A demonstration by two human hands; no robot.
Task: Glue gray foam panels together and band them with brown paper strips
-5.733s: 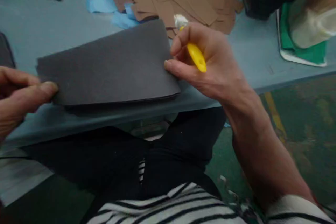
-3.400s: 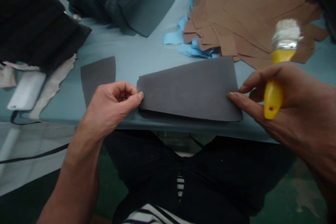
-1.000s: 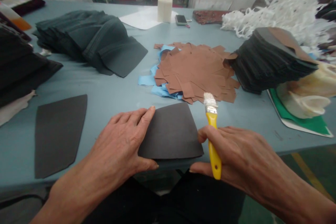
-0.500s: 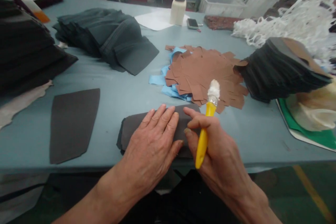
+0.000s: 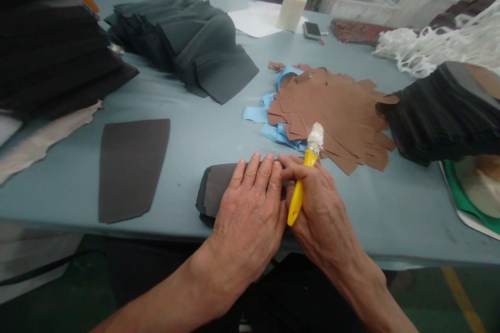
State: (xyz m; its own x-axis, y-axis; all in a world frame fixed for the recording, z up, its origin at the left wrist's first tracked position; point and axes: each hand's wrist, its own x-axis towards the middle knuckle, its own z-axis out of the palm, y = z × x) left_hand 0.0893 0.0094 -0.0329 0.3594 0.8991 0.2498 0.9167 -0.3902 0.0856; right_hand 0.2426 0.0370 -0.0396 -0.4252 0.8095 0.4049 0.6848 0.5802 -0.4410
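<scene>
I log 1 folded dark foam piece (image 5: 213, 192) at the table's (image 5: 195, 140) near edge, left hand (image 5: 250, 213) flat on it, fingers extended. Right hand (image 5: 318, 208), touching alongside, grips 1 yellow brush (image 5: 302, 177). White bin (image 5: 351, 8) far beyond the fingertips: contents indiscernible.
</scene>
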